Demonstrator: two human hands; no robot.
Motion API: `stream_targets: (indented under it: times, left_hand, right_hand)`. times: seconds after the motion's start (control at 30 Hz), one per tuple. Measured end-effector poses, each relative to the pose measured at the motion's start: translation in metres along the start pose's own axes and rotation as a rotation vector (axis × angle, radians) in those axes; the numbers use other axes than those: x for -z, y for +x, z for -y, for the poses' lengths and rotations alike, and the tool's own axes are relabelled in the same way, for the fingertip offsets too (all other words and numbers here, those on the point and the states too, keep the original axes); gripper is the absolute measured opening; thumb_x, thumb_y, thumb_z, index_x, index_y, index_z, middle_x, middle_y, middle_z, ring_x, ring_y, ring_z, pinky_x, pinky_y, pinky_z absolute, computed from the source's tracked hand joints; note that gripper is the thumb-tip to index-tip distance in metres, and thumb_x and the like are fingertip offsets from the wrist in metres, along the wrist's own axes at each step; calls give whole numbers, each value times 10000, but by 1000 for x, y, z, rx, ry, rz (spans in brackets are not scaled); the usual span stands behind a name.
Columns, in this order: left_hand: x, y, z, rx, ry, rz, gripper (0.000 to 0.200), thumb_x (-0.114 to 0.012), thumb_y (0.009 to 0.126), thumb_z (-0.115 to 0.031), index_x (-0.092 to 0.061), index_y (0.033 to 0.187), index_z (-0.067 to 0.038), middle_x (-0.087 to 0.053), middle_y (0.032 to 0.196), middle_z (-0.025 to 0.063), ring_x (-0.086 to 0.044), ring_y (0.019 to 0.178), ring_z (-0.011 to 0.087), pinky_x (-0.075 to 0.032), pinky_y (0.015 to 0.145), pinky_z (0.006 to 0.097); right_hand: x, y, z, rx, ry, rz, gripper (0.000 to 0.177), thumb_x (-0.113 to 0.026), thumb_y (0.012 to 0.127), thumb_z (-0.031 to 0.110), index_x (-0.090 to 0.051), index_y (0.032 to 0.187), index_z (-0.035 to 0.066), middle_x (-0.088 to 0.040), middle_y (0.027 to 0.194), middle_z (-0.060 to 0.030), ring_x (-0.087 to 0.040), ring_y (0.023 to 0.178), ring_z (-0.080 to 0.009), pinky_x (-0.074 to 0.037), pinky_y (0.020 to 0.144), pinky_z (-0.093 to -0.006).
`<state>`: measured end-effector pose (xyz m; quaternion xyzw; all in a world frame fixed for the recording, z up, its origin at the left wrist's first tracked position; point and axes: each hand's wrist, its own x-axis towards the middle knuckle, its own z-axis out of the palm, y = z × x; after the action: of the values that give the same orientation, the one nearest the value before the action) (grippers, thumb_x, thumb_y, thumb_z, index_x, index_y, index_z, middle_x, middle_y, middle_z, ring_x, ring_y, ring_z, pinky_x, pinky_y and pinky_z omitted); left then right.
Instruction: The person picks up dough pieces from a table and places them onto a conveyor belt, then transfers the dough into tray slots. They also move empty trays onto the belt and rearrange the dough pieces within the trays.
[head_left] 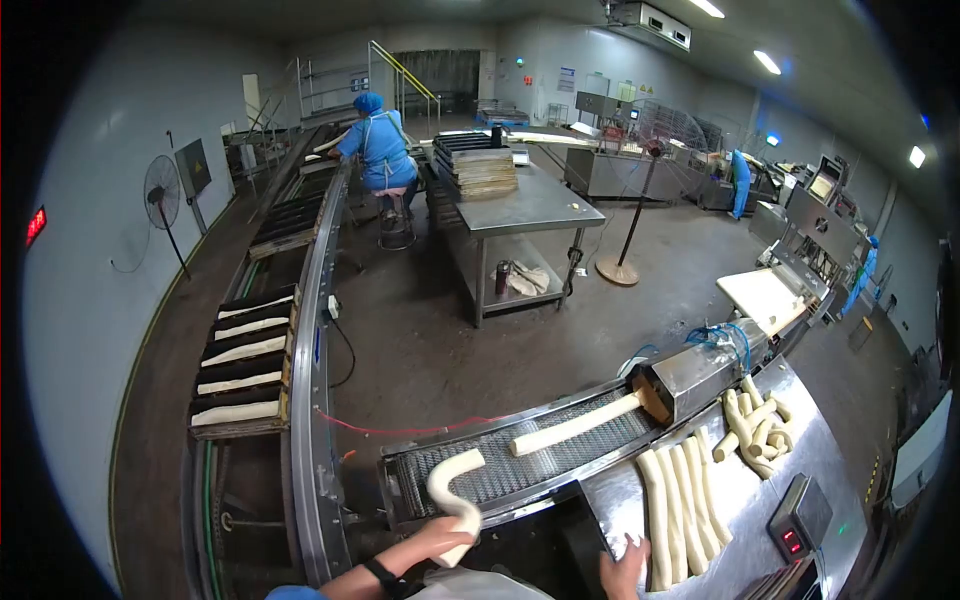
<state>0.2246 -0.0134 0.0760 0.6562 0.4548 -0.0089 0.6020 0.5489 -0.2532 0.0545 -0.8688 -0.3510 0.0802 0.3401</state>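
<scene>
My left hand (437, 540) is closed around the lower end of a pale dough roll (440, 488). That roll bends in an S shape, its upper part lying over the near end of the mesh conveyor (490, 462). My right hand (624, 572) is at the near edge of the steel table (615, 500), fingers apart, beside the nearest of several straight dough rolls (657, 515) lying side by side. Nothing shows in its grasp, though its lower part is cut off by the frame. Another straight dough roll (575, 425) lies on the mesh belt, coming from the machine outlet (652, 395).
A heap of dough pieces (755, 430) and a scale with red digits (800, 515) share the steel table. On the left, a long conveyor (322, 330) carries trays (240, 375) with dough strips. Farther off, a person in blue (380, 150) sits by stacked trays (478, 170).
</scene>
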Motion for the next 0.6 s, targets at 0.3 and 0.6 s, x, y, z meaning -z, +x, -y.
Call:
stream_targets:
  times: [0.3,0.6]
  left_hand:
    - [-40,-9,-191,-297,-698,766,580,-554,981,-288,-375,1443,13,-604,1136,38,-565,962,58,-475,825,221]
    - [11,81,-99,-476,-70,31,663,-643,902,-255,-361,1431,28,-426,1439,224,-530,1231,335,-436,1037,384]
  right_hand:
    - [-37,52,99,112,644,161,393,-780,716,139,-627,1059,22,-664,966,-137,-658,908,-257,-512,818,-349]
    - [53,39,-38,-97,-679,-308,613,-809,639,284,-556,1133,22,-578,1127,-192,-574,1066,-318,-469,887,-478]
